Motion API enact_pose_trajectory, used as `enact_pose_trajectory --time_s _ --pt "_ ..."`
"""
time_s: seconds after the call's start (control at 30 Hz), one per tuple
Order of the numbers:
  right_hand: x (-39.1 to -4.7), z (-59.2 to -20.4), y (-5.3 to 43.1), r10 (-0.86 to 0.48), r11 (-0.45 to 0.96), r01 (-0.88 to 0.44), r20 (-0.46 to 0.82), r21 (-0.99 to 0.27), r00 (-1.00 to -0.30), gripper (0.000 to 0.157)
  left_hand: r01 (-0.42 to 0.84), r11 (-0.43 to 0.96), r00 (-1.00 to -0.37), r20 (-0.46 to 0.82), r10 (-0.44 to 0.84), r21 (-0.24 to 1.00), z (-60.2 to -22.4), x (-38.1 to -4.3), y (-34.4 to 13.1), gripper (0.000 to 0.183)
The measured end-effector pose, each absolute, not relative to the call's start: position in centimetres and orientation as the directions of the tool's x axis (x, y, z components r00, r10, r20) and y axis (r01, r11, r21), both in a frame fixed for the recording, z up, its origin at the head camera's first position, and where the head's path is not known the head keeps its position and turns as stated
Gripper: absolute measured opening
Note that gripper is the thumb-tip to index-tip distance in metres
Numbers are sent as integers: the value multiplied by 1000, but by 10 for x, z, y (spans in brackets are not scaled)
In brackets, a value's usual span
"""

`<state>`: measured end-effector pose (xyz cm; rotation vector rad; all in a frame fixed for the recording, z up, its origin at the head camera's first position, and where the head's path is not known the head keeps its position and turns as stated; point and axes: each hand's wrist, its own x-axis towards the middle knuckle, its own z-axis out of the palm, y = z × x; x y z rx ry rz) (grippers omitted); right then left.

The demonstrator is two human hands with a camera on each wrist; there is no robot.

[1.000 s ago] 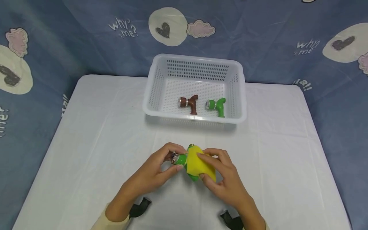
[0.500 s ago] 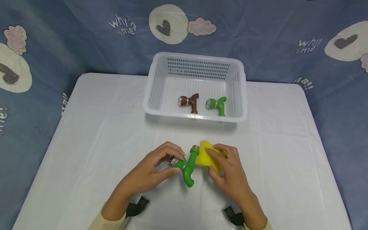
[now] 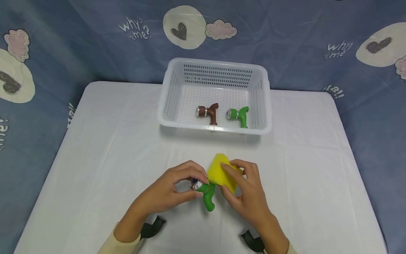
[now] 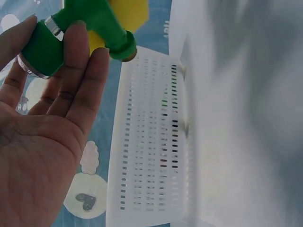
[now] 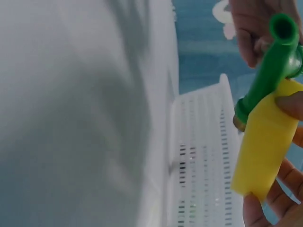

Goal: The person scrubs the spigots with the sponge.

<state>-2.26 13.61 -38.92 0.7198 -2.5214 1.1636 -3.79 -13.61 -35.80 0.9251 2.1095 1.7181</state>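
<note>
My left hand [image 3: 179, 183] pinches a green faucet [image 3: 208, 199] by its green and silver knob, between thumb and fingers. The spout end points toward me in the head view. In my right hand [image 3: 248, 187] is a yellow sponge [image 3: 219, 171], gripped between thumb and fingers and laid against the faucet's upper part, partly covering it. From the right wrist view, the sponge [image 5: 266, 142] lies along the side of the green faucet body [image 5: 265, 80]. The left wrist view has the faucet [image 4: 94, 19] held above the fingertips, its threaded brass end pointing to the basket side.
Behind the hands stands a white perforated basket [image 3: 215, 131]. Inside it lie a brown faucet [image 3: 211, 113] and another green faucet [image 3: 242, 116]. A white cloth [image 3: 114, 148] covers the table, and a blue printed curtain [image 3: 285, 46] hangs behind.
The sponge came off the faucet to the right, baring its body, then moved back left onto its upper part. The left hand keeps hold of the knob, the faucet now slightly lower.
</note>
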Motion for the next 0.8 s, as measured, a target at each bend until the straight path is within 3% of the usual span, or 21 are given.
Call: enact_pose_trajectory --time_s 0.4,0.57,0.8 --pt "-24 -397 143 -250 688 -464 417 -559 -874 52 296 122 -746 149 649 947 -359 -34 -137 28" --pt "-23 -391 144 -206 675 -441 423 -592 -882 55 305 118 -742 158 652 945 -358 -35 -136 27" --pt "-15 -382 131 -263 654 -470 404 -593 -876 47 326 120 -732 170 659 938 -357 -37 -132 31"
